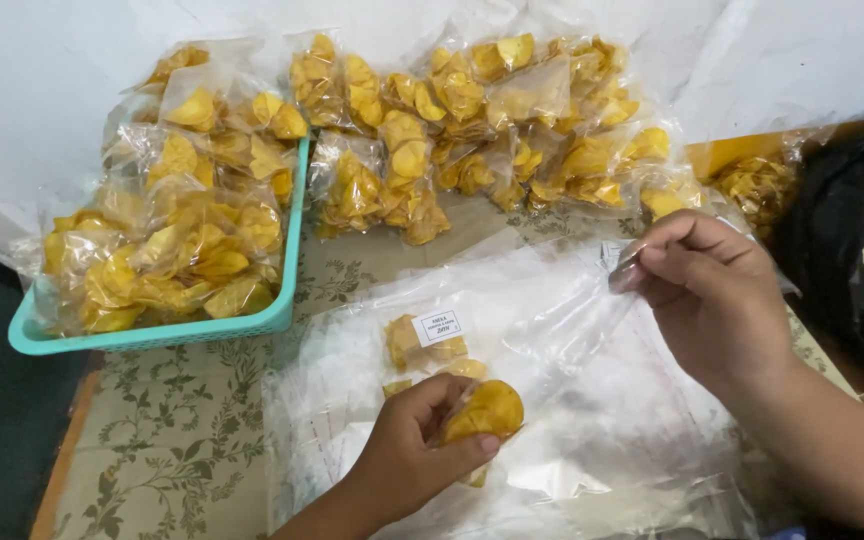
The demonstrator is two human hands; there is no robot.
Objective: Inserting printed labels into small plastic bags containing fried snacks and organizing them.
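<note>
The left hand (pixel 407 455) is closing its fingers around a few yellow chips (pixel 484 410), pinching them at their curled edges just above the clear plastic bag (pixel 542 330). The right hand (pixel 712 290) is gripping the bag's open mouth between thumb and fingertips, lifting the film up off the pile of empty bags (pixel 632 450) beneath. A few chips and a small white label (pixel 439 327) are already lying inside the bag.

The chips look thin, light and brittle, so they are probably best held loosely by the rims rather than squeezed. The film looks slick and limp; taking hold at the mouth edge seems the surest grip.

Further out, filled chip bags (pixel 472 130) are lying heaped on the patterned tabletop (pixel 182 430) against the white wall, and more are piling up in a teal basket (pixel 152 335) to the left. A dark sack (pixel 837 250) is sitting at the right.
</note>
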